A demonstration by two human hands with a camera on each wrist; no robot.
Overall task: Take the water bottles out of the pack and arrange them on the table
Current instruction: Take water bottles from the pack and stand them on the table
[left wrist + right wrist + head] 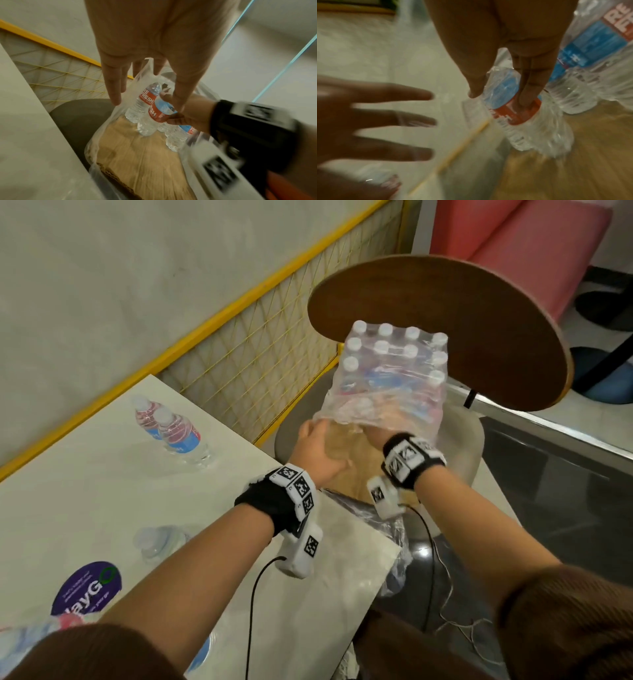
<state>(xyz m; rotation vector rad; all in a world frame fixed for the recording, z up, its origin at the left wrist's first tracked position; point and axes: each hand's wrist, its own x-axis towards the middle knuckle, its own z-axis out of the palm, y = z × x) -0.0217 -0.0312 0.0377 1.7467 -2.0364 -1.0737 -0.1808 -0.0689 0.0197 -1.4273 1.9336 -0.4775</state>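
Hands working inside the opened shrink-wrapped pack (394, 378) on a chair seat (459, 440).
Right hand (513, 54) is gripping a water bottle (522, 115); left hand (154, 47), fingers spread, is parting the plastic wrap (109, 121).

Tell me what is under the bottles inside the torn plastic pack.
A brown cardboard tray lies under the bottles, with its near half bare. The part beneath the remaining bottles is covered, as is the chair seat below.
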